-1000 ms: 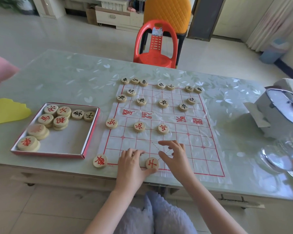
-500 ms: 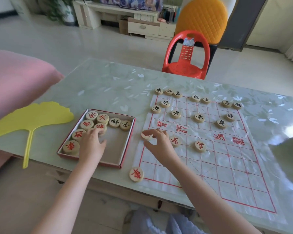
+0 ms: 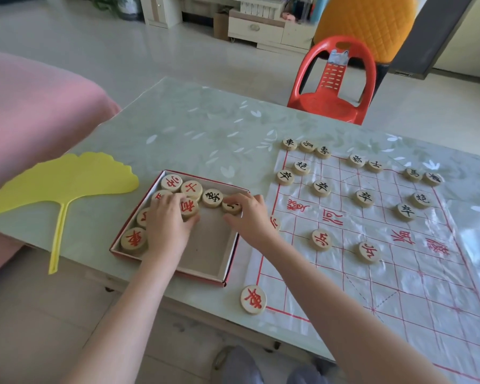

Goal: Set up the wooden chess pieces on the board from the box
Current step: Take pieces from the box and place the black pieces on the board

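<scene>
Hands are both in the box (image 3: 205, 261) right now, which sits on the bench (image 3: 191, 128) just left of the board (image 3: 399, 273). Our left hand (image 3: 168, 220) has its grip curled round a red-lettered piece (image 3: 188, 207), and it covers most of two more discs beside it, so we can't read those. Our right hand (image 3: 250, 214) pinches a black-lettered piece (image 3: 232, 207) at the box's far right corner, fingers hiding half the character. Behind that hand a red disc (image 3: 275, 223) on the board's left edge barely peeks out. Black pieces (image 3: 322, 188) line the far rows, two red soldiers (image 3: 320, 239) sit mid-board, and one red corner piece (image 3: 253, 299) is nearest us. The board's right side is cut off by the frame. A yellow fan (image 3: 64, 181) lies left of the box.
</scene>
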`<act>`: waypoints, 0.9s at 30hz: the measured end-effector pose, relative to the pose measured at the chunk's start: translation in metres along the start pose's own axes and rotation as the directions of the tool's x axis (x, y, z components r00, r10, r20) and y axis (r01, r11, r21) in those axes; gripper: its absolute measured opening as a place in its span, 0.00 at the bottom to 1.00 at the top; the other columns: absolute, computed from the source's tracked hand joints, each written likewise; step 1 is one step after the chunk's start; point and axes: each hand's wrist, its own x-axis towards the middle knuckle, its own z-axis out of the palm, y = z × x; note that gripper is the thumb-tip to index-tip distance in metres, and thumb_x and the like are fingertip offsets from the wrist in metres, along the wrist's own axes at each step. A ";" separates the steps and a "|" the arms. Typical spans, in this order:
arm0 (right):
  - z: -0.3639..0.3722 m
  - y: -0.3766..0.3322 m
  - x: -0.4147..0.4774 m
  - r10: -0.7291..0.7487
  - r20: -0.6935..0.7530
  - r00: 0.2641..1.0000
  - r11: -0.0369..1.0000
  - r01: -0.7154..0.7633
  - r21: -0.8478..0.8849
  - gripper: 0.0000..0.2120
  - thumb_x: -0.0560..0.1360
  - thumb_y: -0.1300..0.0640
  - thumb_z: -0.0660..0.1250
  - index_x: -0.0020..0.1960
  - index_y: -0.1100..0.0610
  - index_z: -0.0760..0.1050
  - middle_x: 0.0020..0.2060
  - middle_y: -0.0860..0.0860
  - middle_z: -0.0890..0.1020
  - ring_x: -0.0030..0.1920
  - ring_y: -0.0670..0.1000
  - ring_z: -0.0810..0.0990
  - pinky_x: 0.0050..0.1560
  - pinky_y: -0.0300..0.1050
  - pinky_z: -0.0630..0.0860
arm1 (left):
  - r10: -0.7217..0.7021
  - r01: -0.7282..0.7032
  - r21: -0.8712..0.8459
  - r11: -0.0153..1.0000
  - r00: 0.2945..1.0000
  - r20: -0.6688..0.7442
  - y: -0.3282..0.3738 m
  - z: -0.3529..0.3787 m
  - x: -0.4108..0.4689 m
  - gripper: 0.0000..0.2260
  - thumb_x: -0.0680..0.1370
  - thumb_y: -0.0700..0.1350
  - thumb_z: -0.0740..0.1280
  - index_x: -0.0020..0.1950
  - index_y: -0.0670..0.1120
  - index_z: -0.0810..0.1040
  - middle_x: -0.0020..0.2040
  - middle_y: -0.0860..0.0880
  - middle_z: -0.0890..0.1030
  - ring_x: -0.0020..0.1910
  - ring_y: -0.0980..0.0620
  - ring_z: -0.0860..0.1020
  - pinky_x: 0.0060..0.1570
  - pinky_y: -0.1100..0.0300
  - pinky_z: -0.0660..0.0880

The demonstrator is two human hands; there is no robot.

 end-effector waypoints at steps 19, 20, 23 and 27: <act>0.045 -0.013 0.042 -0.112 0.062 0.992 0.855 0.128 -0.503 0.20 0.76 0.51 0.61 0.64 0.60 0.68 0.62 0.58 0.70 0.63 0.59 0.62 0.63 0.50 0.58 | -0.076 0.067 -0.323 0.944 0.997 -0.016 -0.008 -0.033 -0.035 0.22 0.65 0.42 0.76 0.57 0.48 0.76 0.54 0.47 0.77 0.52 0.47 0.77 0.53 0.50 0.76; 0.044 -0.012 0.041 -0.130 0.074 0.989 0.855 0.150 -0.496 0.21 0.75 0.50 0.62 0.64 0.60 0.68 0.61 0.57 0.72 0.63 0.59 0.62 0.63 0.50 0.58 | -0.080 0.073 -0.330 0.941 0.997 -0.008 -0.008 -0.033 -0.036 0.22 0.64 0.42 0.77 0.57 0.49 0.76 0.54 0.47 0.76 0.52 0.47 0.78 0.53 0.50 0.76; 0.033 -0.015 0.034 -0.170 0.020 0.985 0.908 0.165 -0.386 0.23 0.73 0.48 0.65 0.64 0.57 0.70 0.59 0.55 0.73 0.61 0.57 0.63 0.60 0.48 0.56 | -0.058 0.054 -0.360 0.931 0.998 -0.001 -0.002 -0.037 -0.040 0.22 0.64 0.42 0.77 0.56 0.50 0.76 0.52 0.48 0.77 0.52 0.48 0.78 0.51 0.49 0.78; -0.008 -0.011 0.008 -0.162 -0.093 0.982 0.962 0.136 -0.236 0.25 0.71 0.48 0.68 0.66 0.54 0.69 0.58 0.52 0.74 0.60 0.55 0.63 0.57 0.44 0.55 | 0.009 -0.011 -0.377 0.926 1.000 -0.007 0.023 -0.049 -0.051 0.22 0.64 0.41 0.77 0.55 0.49 0.77 0.51 0.52 0.76 0.52 0.48 0.78 0.49 0.53 0.77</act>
